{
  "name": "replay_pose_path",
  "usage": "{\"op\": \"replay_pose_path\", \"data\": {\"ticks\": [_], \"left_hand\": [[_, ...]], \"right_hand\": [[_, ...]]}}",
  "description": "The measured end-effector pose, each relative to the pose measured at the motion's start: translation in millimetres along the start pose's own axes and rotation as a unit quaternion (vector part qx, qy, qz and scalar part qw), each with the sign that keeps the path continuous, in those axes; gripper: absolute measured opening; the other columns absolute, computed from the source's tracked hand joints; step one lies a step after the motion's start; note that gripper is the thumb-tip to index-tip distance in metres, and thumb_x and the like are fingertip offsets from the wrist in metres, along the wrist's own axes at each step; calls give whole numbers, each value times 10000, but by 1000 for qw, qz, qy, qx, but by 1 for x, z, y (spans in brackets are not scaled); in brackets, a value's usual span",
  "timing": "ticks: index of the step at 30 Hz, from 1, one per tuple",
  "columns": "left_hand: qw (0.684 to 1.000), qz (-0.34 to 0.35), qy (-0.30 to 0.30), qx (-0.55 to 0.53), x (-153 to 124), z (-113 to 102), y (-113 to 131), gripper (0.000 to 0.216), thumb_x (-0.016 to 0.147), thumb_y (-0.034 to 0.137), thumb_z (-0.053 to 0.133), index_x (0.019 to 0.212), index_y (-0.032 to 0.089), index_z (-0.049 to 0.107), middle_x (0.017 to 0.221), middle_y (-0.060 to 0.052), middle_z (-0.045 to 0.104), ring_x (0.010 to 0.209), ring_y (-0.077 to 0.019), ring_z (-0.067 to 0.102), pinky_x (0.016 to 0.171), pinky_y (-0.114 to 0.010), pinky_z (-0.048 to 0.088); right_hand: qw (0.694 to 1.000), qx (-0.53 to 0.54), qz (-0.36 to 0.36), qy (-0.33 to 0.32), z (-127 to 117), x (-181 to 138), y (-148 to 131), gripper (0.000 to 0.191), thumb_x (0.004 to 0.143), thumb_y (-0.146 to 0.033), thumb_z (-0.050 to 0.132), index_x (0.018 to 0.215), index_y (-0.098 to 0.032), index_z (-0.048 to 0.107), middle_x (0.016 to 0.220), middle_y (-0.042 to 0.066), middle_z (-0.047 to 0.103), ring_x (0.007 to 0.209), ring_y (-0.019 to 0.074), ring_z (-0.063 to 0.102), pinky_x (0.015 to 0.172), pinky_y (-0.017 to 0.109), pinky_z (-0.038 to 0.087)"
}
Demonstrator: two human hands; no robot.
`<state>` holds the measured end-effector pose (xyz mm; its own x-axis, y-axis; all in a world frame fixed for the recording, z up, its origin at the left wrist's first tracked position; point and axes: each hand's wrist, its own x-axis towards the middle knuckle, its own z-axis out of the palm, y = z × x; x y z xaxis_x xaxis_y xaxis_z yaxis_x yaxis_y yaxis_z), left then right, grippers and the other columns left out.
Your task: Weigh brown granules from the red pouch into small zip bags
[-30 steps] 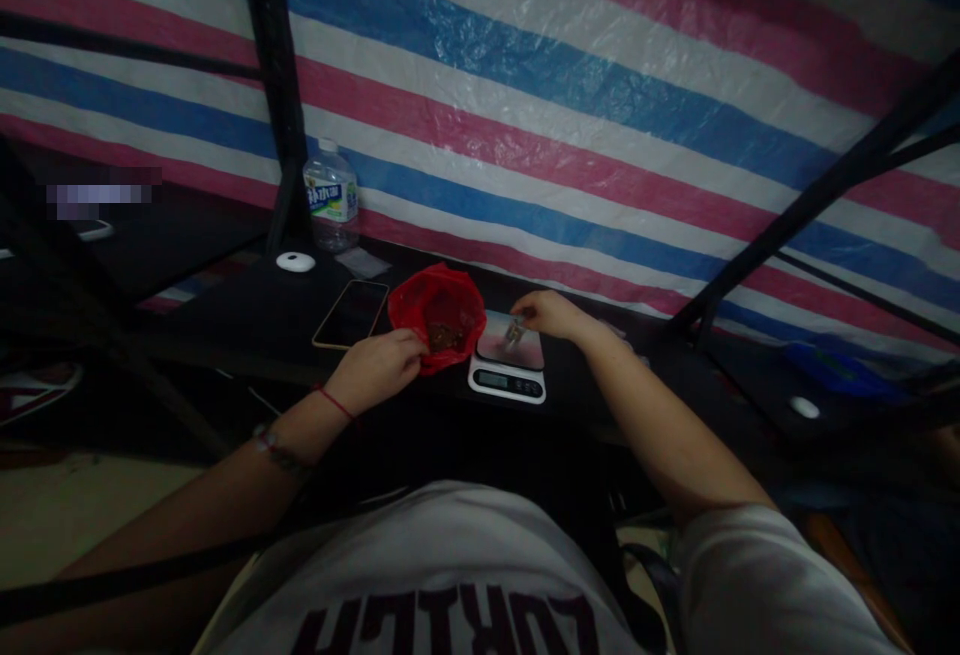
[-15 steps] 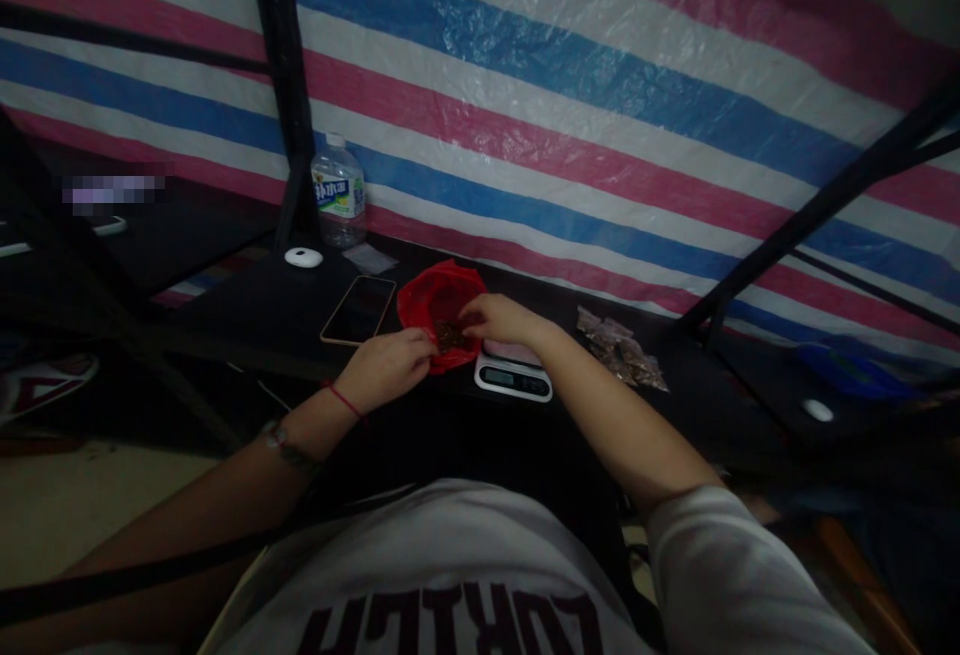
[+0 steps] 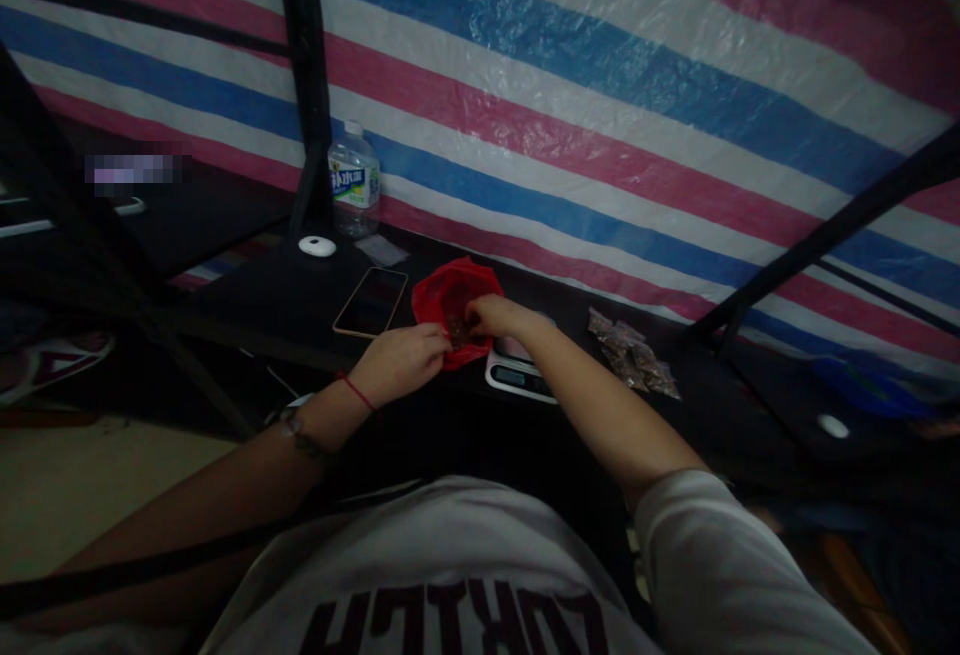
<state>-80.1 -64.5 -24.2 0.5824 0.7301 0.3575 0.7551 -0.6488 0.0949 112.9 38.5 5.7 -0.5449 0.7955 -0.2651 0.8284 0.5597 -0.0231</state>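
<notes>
A red plastic bag (image 3: 457, 282) lies with its mouth spread wide on the black table, and small brown pieces (image 3: 457, 331) show inside. My left hand (image 3: 405, 360) is closed on the near left edge of the bag. Reaching in from the right, my right hand (image 3: 495, 315) has its fingers curled down among the brown pieces; the fingertips are too dark to show what they pinch. Partly under my right forearm sits a white digital scale (image 3: 517, 381) with a small display, close beside the bag.
Several small clear packets with brown contents (image 3: 634, 353) lie right of the scale. Left of the bag are a phone (image 3: 370, 302), a flat clear packet (image 3: 382, 251), a white mouse (image 3: 317, 246) and a clear bottle (image 3: 355, 185). Black metal posts (image 3: 306, 65) and a striped plastic sheet (image 3: 540, 115) stand behind.
The whole view has shifted slightly, so things appear a little farther right. My right hand stays in the bag with small finger movement, and my left hand keeps its hold on the edge.
</notes>
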Motion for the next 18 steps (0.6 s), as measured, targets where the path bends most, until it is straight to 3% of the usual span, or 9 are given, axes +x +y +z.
{"op": "replay_pose_path", "data": {"ticks": [4, 11, 18], "left_hand": [[1000, 3, 3, 2, 0, 1, -1, 263, 876, 221, 432, 943, 227, 687, 1002, -26, 657, 863, -151, 621, 731, -251, 482], [1000, 4, -2, -5, 0, 1, -1, 267, 880, 215, 429, 953, 224, 686, 1029, -27, 657, 876, -157, 627, 739, -258, 488], [1000, 5, -2, -3, -1, 2, 0, 261, 882, 215, 433, 952, 216, 684, 1005, -38, 653, 877, -152, 623, 741, -246, 485]], "right_hand": [[999, -32, 10, -17, -6, -1, -5, 262, 768, -140, 620, 1012, -175, 707, 975, 58, 720, 798, 149, 629, 614, 199, 392], [995, -78, 32, -54, -15, -1, -16, 331, 716, -258, 708, 1030, -151, 718, 977, 102, 720, 801, 197, 650, 602, 225, 415], [992, -106, 24, -69, -12, 5, -17, 244, 736, -150, 663, 965, -153, 745, 942, 106, 728, 836, 213, 661, 702, 246, 455]]}}
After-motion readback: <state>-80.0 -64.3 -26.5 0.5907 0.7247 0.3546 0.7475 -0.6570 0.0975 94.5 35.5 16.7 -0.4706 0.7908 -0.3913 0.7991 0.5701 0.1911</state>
